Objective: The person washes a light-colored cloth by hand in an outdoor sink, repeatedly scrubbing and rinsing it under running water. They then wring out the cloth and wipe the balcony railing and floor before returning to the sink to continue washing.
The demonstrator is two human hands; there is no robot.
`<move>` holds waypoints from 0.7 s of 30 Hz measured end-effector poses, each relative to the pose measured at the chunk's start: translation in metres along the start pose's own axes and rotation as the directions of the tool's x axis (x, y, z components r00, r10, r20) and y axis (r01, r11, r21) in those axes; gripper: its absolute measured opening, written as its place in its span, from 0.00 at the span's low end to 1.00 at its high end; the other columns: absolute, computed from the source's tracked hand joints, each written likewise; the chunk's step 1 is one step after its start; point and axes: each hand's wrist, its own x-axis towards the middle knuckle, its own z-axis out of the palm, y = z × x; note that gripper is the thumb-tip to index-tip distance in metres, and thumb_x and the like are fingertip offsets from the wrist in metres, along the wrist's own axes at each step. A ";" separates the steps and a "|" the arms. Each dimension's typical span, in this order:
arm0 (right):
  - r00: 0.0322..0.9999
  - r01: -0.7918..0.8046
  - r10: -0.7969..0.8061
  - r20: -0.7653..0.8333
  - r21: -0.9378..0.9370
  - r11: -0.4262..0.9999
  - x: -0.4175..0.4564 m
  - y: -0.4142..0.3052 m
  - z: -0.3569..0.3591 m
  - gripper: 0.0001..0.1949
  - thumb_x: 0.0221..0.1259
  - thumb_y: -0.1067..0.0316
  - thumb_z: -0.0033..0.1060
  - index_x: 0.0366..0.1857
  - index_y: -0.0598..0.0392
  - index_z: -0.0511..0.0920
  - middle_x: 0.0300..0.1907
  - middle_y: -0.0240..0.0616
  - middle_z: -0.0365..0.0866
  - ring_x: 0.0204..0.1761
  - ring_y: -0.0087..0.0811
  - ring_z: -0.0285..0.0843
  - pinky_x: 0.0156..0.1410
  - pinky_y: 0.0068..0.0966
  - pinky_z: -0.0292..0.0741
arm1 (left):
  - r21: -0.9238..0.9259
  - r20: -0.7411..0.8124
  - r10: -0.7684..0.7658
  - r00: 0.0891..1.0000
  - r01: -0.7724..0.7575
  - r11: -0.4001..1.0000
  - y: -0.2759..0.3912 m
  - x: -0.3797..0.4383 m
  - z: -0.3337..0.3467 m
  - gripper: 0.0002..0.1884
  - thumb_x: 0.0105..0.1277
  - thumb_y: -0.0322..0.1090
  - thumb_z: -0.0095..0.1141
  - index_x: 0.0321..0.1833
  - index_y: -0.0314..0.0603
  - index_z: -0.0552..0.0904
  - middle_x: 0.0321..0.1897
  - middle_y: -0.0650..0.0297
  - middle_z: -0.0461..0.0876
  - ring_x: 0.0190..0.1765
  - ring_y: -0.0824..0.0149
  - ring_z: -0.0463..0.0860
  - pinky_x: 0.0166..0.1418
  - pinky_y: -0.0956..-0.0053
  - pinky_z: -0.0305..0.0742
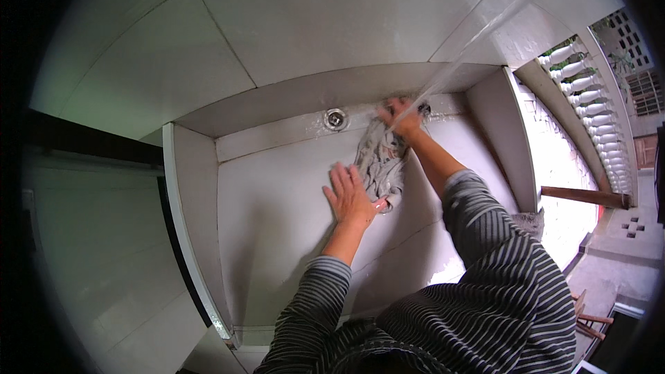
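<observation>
A wet, crumpled grey cloth [382, 161] lies on the pale bottom of a tiled basin [280, 192]. My left hand [349, 197] is at its lower left side, fingers spread, with the thumb against the cloth's near end. Motion blurs my right hand [402, 117], which is at the cloth's far end with its fingers apart; its palm side is hidden. From the upper right, a clear stream of water [467, 47] falls past the right hand onto the cloth.
A round metal drain [335, 119] sits in the basin's far strip, left of the cloth. A dark round fitting [424, 109] shows beside my right hand. Low walls bound the basin on the left [195, 218] and right [501, 124]. Beyond the right wall stands a white balustrade [587, 96].
</observation>
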 end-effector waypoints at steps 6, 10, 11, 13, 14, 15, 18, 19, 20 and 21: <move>0.825 0.551 -0.564 0.024 0.184 0.814 -0.173 -0.055 -0.032 0.23 0.40 0.52 0.68 0.45 0.41 0.77 0.47 0.47 0.73 0.50 0.48 0.73 0.47 0.40 0.77 | -0.017 0.102 0.080 0.992 -0.079 0.997 -0.025 0.013 0.019 0.59 0.43 0.64 0.64 0.72 0.37 0.50 0.74 0.54 0.44 0.75 0.54 0.40 0.72 0.45 0.38; 0.955 0.256 -0.241 -0.174 0.068 0.964 -0.078 -0.058 0.035 0.24 0.50 0.42 0.56 0.49 0.44 0.77 0.49 0.44 0.73 0.55 0.44 0.71 0.56 0.46 0.69 | 0.032 0.178 0.090 0.980 -0.097 0.995 -0.003 0.025 -0.004 0.55 0.47 0.61 0.62 0.73 0.41 0.50 0.74 0.58 0.43 0.75 0.56 0.40 0.73 0.46 0.37; 0.977 0.200 -0.200 -0.074 0.000 0.980 -0.043 -0.060 0.031 0.26 0.51 0.40 0.54 0.50 0.44 0.76 0.51 0.44 0.72 0.56 0.44 0.69 0.58 0.47 0.66 | 0.028 0.181 0.057 0.982 -0.063 0.998 -0.005 0.022 0.001 0.54 0.49 0.60 0.62 0.73 0.42 0.49 0.74 0.58 0.42 0.76 0.56 0.39 0.73 0.47 0.36; 0.970 0.180 -0.194 -0.149 -0.102 0.978 -0.011 -0.041 0.030 0.29 0.51 0.37 0.52 0.52 0.44 0.75 0.53 0.45 0.71 0.59 0.43 0.66 0.59 0.49 0.65 | -0.012 0.090 0.048 0.995 -0.047 0.999 -0.006 0.015 0.004 0.52 0.50 0.59 0.61 0.73 0.45 0.50 0.74 0.55 0.42 0.76 0.57 0.40 0.73 0.48 0.36; 0.925 0.197 -0.235 -0.299 -0.150 0.969 -0.003 -0.020 0.032 0.29 0.51 0.37 0.53 0.53 0.45 0.75 0.54 0.45 0.71 0.59 0.43 0.65 0.57 0.48 0.66 | -0.034 0.057 0.006 0.998 -0.004 0.999 0.004 0.007 -0.002 0.51 0.50 0.59 0.61 0.73 0.45 0.50 0.74 0.54 0.42 0.76 0.57 0.40 0.73 0.49 0.36; 0.951 0.201 -0.212 -0.225 -0.073 0.977 -0.013 -0.014 0.032 0.29 0.50 0.38 0.55 0.52 0.46 0.75 0.53 0.45 0.71 0.59 0.43 0.66 0.57 0.47 0.66 | -0.074 0.049 -0.055 0.997 0.058 0.996 0.004 -0.004 0.000 0.51 0.51 0.59 0.61 0.73 0.45 0.51 0.74 0.53 0.42 0.76 0.57 0.40 0.73 0.49 0.37; 0.951 0.301 -0.310 0.018 0.194 0.934 -0.060 0.001 0.017 0.27 0.46 0.42 0.61 0.49 0.46 0.77 0.50 0.45 0.73 0.57 0.45 0.69 0.57 0.43 0.69 | -0.017 0.130 -0.046 0.990 0.049 0.999 -0.011 -0.011 -0.002 0.52 0.50 0.60 0.61 0.73 0.48 0.50 0.74 0.54 0.41 0.75 0.55 0.40 0.72 0.46 0.36; 0.875 0.424 -0.474 0.097 0.319 0.848 -0.072 0.006 0.013 0.26 0.44 0.44 0.63 0.48 0.45 0.78 0.49 0.45 0.74 0.55 0.45 0.70 0.56 0.41 0.70 | 0.000 0.143 -0.033 0.989 0.033 0.999 -0.009 -0.007 -0.004 0.52 0.50 0.61 0.61 0.73 0.49 0.49 0.74 0.54 0.41 0.75 0.55 0.40 0.72 0.45 0.36; 0.829 0.516 -0.556 0.063 0.299 0.803 -0.107 -0.018 -0.006 0.24 0.45 0.46 0.64 0.45 0.47 0.78 0.47 0.44 0.75 0.52 0.46 0.72 0.55 0.39 0.72 | 0.050 0.232 -0.080 0.969 0.071 0.996 -0.012 -0.005 -0.008 0.52 0.50 0.61 0.60 0.74 0.51 0.49 0.75 0.56 0.41 0.75 0.54 0.39 0.71 0.42 0.35; 0.780 0.596 -0.625 0.029 0.266 0.757 -0.151 -0.047 -0.035 0.22 0.46 0.49 0.64 0.43 0.49 0.78 0.46 0.44 0.76 0.48 0.47 0.75 0.53 0.38 0.73 | 0.116 0.193 -0.039 0.980 0.017 0.993 -0.017 0.002 0.003 0.50 0.51 0.61 0.60 0.73 0.51 0.50 0.75 0.57 0.41 0.75 0.53 0.39 0.70 0.41 0.35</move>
